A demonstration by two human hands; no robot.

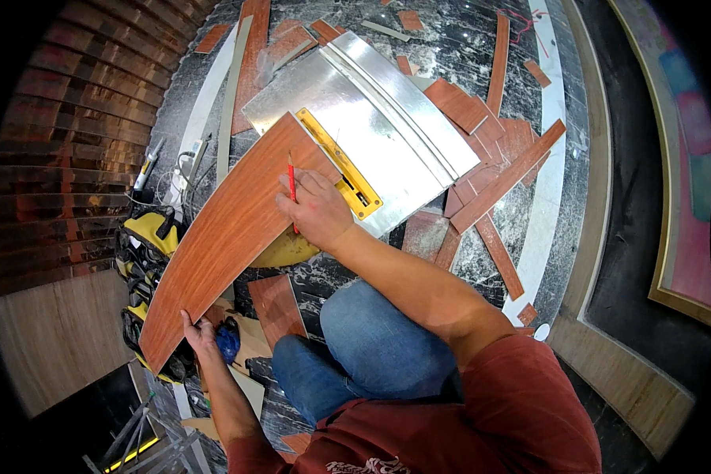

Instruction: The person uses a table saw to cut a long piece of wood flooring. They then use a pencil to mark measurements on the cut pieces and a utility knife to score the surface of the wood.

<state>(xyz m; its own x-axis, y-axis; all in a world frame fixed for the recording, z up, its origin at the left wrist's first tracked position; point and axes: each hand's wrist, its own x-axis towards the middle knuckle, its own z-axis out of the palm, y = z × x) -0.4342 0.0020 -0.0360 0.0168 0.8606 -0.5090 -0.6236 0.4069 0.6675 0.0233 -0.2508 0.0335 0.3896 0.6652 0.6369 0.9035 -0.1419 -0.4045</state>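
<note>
A long reddish-brown wood-look plank (221,221) slants from the lower left up onto a silver metal saw table (407,154). Its far end lies beside the yellow slotted insert (359,197) in that table. My left hand (201,332) grips the plank's near end by the edge, thumb on top and the other fingers partly hidden. Closed round a red pencil (291,180), my right hand (319,208) rests at the plank's far part, near its right edge. Whether the pencil's tip touches the surface I cannot tell.
Plank offcuts (482,142) lie scattered on the dark marbled floor to the right. Yellow-and-black tool gear (152,233), a white tube (148,167) and cables sit at left. A blue round object (227,340) is near my left hand. Another board piece (277,306) lies before my knees.
</note>
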